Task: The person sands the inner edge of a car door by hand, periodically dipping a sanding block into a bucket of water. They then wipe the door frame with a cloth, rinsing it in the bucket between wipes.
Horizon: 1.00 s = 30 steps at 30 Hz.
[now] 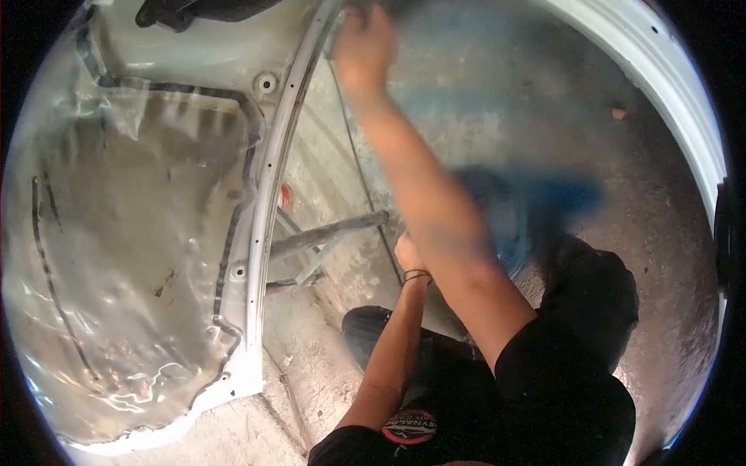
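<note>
My right hand (pixel 365 50) is raised near the upper end of the white edge of a car door (pixel 256 233). Its fingers look curled and are smeared by motion; whatever they hold, if anything, does not show. My left hand (pixel 406 252) is lower, partly covered by my right forearm, and its fingers are hidden. A dark band circles the left wrist. Beyond the right forearm is a blurred blue shape (pixel 556 198) whose kind I cannot make out. Clear plastic sheeting (pixel 148 210), bordered by a black sealant line, covers much of the door panel.
A metal stand arm (pixel 330 234) juts out from under the door toward my left hand. A curved white body panel (pixel 684 101) borders the right side. Stained concrete floor (pixel 334 342) lies below, with a small orange-brown piece (pixel 618 113) at the upper right.
</note>
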Motion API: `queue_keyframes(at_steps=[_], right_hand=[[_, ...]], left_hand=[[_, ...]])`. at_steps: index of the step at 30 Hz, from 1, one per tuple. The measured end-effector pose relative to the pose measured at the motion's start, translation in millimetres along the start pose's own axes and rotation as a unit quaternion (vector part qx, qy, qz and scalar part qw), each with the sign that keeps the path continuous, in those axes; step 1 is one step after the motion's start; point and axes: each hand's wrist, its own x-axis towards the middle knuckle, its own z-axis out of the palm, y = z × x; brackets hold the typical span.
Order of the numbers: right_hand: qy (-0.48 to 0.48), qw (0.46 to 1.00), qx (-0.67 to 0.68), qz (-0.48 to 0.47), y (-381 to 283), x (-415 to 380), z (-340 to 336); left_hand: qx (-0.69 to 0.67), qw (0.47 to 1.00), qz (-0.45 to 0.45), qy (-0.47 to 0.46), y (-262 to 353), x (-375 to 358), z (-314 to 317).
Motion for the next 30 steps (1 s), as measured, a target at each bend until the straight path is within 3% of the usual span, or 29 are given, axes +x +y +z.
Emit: queue_keyframes(at_steps=[3, 6, 8, 10, 11, 13, 16, 20, 21, 23, 27, 30], right_hand=[[-0.080, 0.996, 0.027, -0.025, -30.3, -57.4, 17.1], [-0.141, 0.985, 0.073, -0.071, -20.4, -116.3, 5.7], [-0.141, 0.985, 0.030, -0.092, -4.3, -100.6, 6.0], [-0.148, 0.983, -0.049, -0.101, -2.1, -36.0, 6.4], [-0.171, 0.975, -0.090, -0.105, 7.8, 10.6, 14.6], [-0.223, 0.948, -0.176, -0.144, 34.9, 95.1, 36.7], [-0.217, 0.966, -0.112, -0.082, 2.1, 32.9, 10.5], [-0.162, 0.976, 0.058, -0.133, 4.1, -104.3, -1.6], [-0.134, 0.980, 0.026, -0.144, 1.3, -102.8, -1.0], [-0.118, 0.991, -0.038, -0.052, 31.6, -61.5, 28.6], [-0.111, 0.989, -0.022, -0.099, 34.1, 98.2, 35.1], [-0.112, 0.989, 0.028, -0.091, 25.0, 78.5, 31.4]], left_hand=[[-0.021, 0.999, -0.020, -0.033, -4.0, -8.1, 0.1], [-0.023, 0.995, -0.067, -0.073, 31.5, -20.8, -19.0], [0.022, 0.996, -0.065, -0.051, -15.6, -4.6, 14.6], [-0.097, 0.980, 0.171, 0.006, -96.0, 10.7, 59.7], [-0.097, 0.981, 0.166, 0.007, -71.9, 7.8, 45.4], [-0.021, 0.999, -0.028, -0.005, 16.4, -1.6, -3.6], [-0.046, 0.999, -0.020, 0.001, -1.1, 3.8, 5.4], [-0.041, 0.998, -0.011, -0.046, -22.9, -11.0, 12.4], [-0.042, 0.998, -0.011, -0.051, -22.6, -13.6, 11.7], [-0.044, 0.998, -0.002, -0.035, -23.5, -4.4, 17.9], [-0.042, 0.999, -0.031, 0.010, 7.6, 3.7, 3.0], [-0.069, 0.997, -0.037, -0.010, 22.5, 1.0, -10.5]])
